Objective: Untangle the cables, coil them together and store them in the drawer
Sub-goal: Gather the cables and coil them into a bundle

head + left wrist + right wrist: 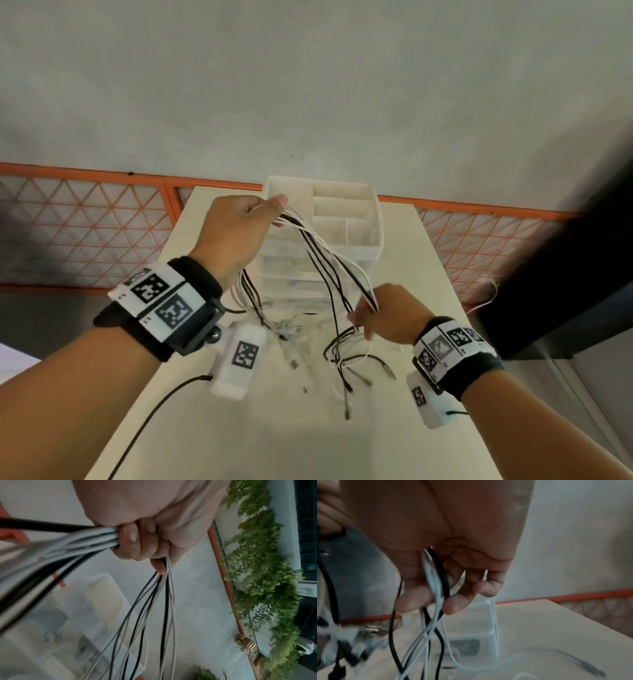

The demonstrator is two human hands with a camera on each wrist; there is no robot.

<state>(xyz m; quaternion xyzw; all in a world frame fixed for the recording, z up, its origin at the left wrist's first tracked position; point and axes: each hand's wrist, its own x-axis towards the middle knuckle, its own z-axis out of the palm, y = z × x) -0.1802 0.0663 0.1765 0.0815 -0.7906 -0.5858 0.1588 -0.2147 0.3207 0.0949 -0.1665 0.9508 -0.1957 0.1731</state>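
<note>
Table point(404, 428): loose plug ends trail on it, so coiling is only begun.
Drawer unit point(373, 219): at 12 o'clock, drawers seemingly closed; storing remains.
Cables point(329, 260): gathered, strung between both hands.
Left hand point(236, 229): fisted round the bundle.
Right hand point(387, 315): at 4 o'clock, fingers curled round strands.
Wrist views: show the grips, hidden from above.
</note>
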